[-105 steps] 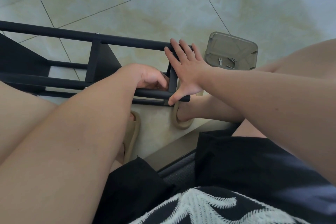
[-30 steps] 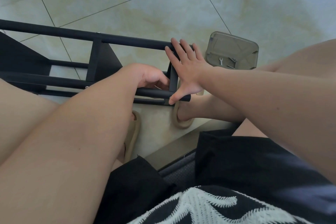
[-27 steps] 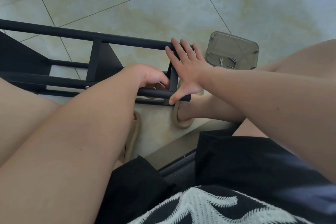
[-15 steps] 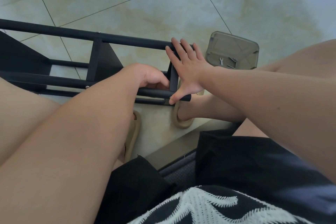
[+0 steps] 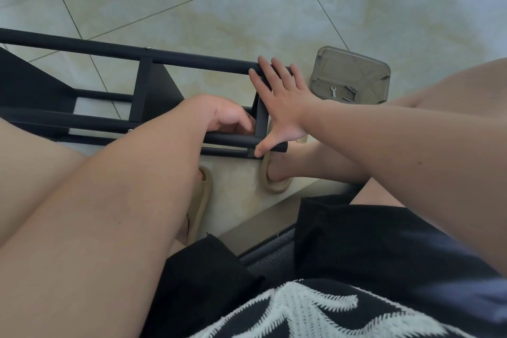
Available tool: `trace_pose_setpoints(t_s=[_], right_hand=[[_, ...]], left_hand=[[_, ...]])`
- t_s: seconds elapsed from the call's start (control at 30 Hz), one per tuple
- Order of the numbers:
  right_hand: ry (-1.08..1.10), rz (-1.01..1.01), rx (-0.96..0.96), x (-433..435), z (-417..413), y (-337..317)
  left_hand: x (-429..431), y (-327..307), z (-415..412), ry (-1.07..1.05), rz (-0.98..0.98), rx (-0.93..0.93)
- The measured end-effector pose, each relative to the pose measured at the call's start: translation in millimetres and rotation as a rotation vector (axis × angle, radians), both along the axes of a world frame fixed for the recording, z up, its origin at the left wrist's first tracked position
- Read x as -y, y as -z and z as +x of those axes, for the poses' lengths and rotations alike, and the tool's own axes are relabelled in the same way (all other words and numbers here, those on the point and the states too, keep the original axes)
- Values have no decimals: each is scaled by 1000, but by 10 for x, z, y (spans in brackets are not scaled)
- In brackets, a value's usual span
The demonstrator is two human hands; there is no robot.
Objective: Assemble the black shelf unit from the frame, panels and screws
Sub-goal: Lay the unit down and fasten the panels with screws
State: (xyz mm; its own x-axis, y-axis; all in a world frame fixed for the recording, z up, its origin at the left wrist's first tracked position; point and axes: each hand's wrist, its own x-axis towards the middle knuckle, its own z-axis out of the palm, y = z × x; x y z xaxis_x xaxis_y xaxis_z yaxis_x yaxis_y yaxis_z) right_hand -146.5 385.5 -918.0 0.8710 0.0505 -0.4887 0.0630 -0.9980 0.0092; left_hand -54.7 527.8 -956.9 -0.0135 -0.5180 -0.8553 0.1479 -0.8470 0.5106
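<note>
The black shelf frame point(image 5: 192, 59) lies on its side on the tiled floor, with a black panel point(image 5: 162, 88) fitted between its tubes. My right hand point(image 5: 285, 107) lies flat against the end crossbar point(image 5: 262, 121): the straight fingers reach the far tube and the thumb presses the near tube's end. My left hand point(image 5: 219, 115) reaches over the near tube into the frame beside that crossbar. Its fingers are curled, and what they hold, if anything, is hidden.
A translucent grey tray point(image 5: 354, 66) sits on the floor right of the frame's end, holding a small wrench point(image 5: 333, 90) and some screws point(image 5: 351, 89). My feet in beige slippers point(image 5: 277, 186) are just below the frame. My knees flank the view.
Almost nothing differs. Both hands stay at the frame's end crossbar, and the left hand shifts only slightly.
</note>
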Motion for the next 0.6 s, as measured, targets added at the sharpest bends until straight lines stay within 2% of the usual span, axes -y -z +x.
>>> trace_pose_setpoints(t_s=[0.17, 0.27, 0.6], right_hand=[[-1, -6, 0, 3, 8, -5], [-1, -3, 0, 0, 11, -7], [-2, -4, 9, 6, 11, 17]], left_hand=[[26, 38, -13, -89, 29, 70], [34, 46, -18, -30, 42, 121], [28, 20, -5, 2, 32, 75]])
